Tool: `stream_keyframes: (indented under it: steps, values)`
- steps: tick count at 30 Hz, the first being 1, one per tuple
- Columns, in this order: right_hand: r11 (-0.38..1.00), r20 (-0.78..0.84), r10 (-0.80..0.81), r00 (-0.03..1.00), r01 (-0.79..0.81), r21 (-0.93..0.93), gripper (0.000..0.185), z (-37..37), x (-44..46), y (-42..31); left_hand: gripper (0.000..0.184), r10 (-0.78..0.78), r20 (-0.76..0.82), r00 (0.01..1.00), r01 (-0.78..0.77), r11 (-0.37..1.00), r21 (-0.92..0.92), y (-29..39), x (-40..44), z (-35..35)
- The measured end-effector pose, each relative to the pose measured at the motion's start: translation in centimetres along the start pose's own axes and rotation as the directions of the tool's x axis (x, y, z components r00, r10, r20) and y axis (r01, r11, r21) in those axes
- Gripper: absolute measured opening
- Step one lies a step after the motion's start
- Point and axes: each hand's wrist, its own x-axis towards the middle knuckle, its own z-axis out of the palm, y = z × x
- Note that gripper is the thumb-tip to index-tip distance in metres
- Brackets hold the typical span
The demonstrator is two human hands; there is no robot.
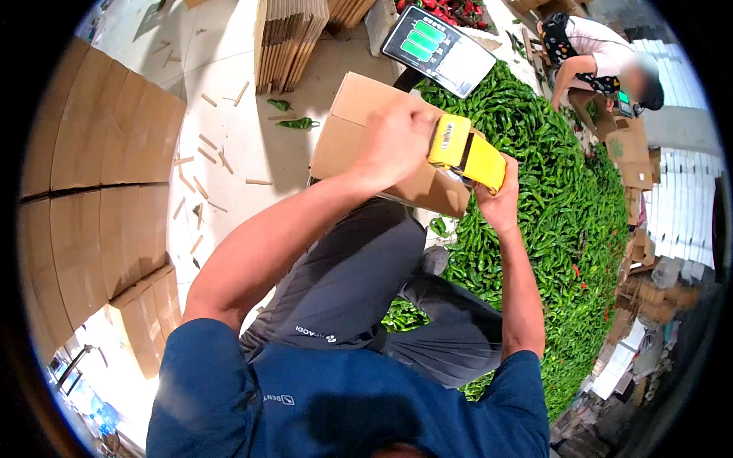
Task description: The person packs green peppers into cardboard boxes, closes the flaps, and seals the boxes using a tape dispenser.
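Observation:
A closed cardboard box (343, 126) sits in front of my crossed legs. My right hand (500, 192) is wrapped round the lower right end of a yellow tape dispenser (477, 159), held over the box's right side. Over the box top, my left hand (395, 143) is closed, with its curled fingers close to the dispenser's left end. Whatever those fingers grip is hidden and slightly blurred.
Green peppers (534, 206) form a large heap on my right. A digital scale (437, 49) stands beyond the box, near flattened cartons (289, 46). Stacked boxes (103, 191) rise on the left. A co-worker (599, 49) bends over at the upper right.

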Motion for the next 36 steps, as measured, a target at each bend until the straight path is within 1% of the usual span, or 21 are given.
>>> stream_keyframes:
  steps: [1,2,3,4,5,6,7,8,10,12,16,19,22,25,26,28,29,30,31,34,36]
  values:
    - [0.999,0.001,-0.035,0.999,0.035,0.012,0.06,0.0,0.1,0.7,0.018,0.12,-0.076,0.99,-0.114,0.99,0.083,0.2,0.2,-1.8]
    - [0.999,0.007,0.014,1.0,-0.014,0.044,0.061,-0.1,0.1,0.1,0.017,0.243,-0.136,0.96,-0.218,0.96,0.173,-0.4,0.5,-4.7]
    - [1.0,0.012,0.023,1.0,-0.023,0.01,0.06,-0.2,0.2,0.3,0.018,0.261,-0.198,0.945,-0.267,0.964,-0.004,-3.2,3.0,-8.6]
    - [0.999,0.011,0.028,1.0,-0.028,-0.024,0.06,-0.4,0.3,0.6,0.021,0.129,-0.241,0.962,-0.118,0.991,0.058,-2.1,3.6,-12.9]
    - [0.998,0.015,0.039,0.999,-0.038,-0.052,0.06,-0.5,0.3,0.5,0.023,0.015,-0.244,0.97,-0.039,0.995,-0.092,-2.9,4.3,-16.8]
    - [0.998,0.02,0.008,1.0,-0.007,-0.063,0.06,-0.5,0.5,0.2,0.024,-0.074,-0.192,0.979,0.049,0.99,-0.132,-6.0,5.1,-19.4]
    - [0.997,0.032,-0.028,0.999,0.031,-0.075,0.059,-0.4,0.7,-0.3,0.026,-0.057,-0.168,0.984,0.035,0.991,-0.13,-9.8,5.4,-19.8]
    - [0.993,0.045,-0.07,0.997,0.073,-0.088,0.059,-0.3,1.0,-0.7,0.027,-0.112,-0.142,0.984,0.101,0.992,-0.081,-11.8,5.2,-19.7]
    - [0.993,0.062,-0.033,0.998,0.039,-0.112,0.06,-0.4,1.2,-1.4,0.031,-0.119,-0.086,0.989,0.115,0.992,-0.049,-14.0,4.2,-18.8]
    - [0.994,0.105,0.021,0.994,-0.009,-0.113,0.059,-0.8,1.2,-1.5,0.033,-0.117,-0.107,0.987,0.108,0.99,-0.088,-15.0,3.7,-17.5]
    - [0.988,0.117,0.001,0.993,0.017,-0.154,0.065,-0.7,1.4,-2.2,0.034,-0.117,-0.123,0.986,0.104,0.989,-0.105,-17.5,4.2,-17.2]
    - [0.977,0.124,-0.098,0.987,0.119,-0.177,0.072,-0.6,1.7,-2.4,0.034,-0.106,-0.139,0.985,0.1,0.994,-0.053,-17.9,4.1,-17.7]
    - [0.988,0.15,-0.024,0.988,0.046,-0.145,0.074,-0.3,2.0,-2.6,0.033,-0.092,-0.138,0.986,0.09,0.996,-0.017,-19.6,4.0,-18.4]
    - [0.985,0.133,0.14,0.981,-0.124,-0.119,0.069,0.7,1.5,-2.4,0.033,-0.087,-0.152,0.985,0.078,0.995,-0.066,-21.8,4.0,-17.4]
    - [0.989,0.102,0.106,0.989,-0.095,-0.111,0.065,1.0,1.3,-1.8,0.034,-0.147,-0.12,0.982,0.134,0.985,-0.108,-22.7,4.0,-16.7]
    - [0.995,0.045,0.033,0.998,-0.029,-0.091,0.058,2.1,0.6,0.1,0.033,-0.037,-0.177,0.984,0.034,0.999,-0.021,-26.0,4.5,-13.8]
    - [0.983,-0.004,-0.027,1.0,0.026,-0.179,0.051,2.8,0.3,0.7,0.032,-0.087,-0.159,0.983,0.075,0.994,-0.085,-26.3,4.2,-12.1]
    - [0.99,-0.009,0.009,1.0,-0.01,-0.144,0.05,3.4,-0.2,2.4,0.031,-0.137,-0.138,0.981,0.117,0.982,-0.147,-26.4,3.8,-10.3]
    - [0.993,-0.013,0.047,0.999,-0.048,-0.109,0.049,3.8,-0.8,4.7,0.031,-0.117,-0.135,0.984,0.097,0.985,-0.143,-26.5,3.4,-8.8]
    - [0.991,-0.051,0.134,0.99,-0.132,0.035,0.044,5.0,-0.5,4.1,0.032,-0.085,-0.111,0.99,0.072,0.99,-0.119,-26.5,2.9,-6.4]
    - [0.995,-0.07,0.05,0.996,-0.043,0.095,0.045,5.1,-0.1,2.5,0.033,-0.098,-0.061,0.993,0.091,0.991,-0.1,-25.7,2.6,-6.2]
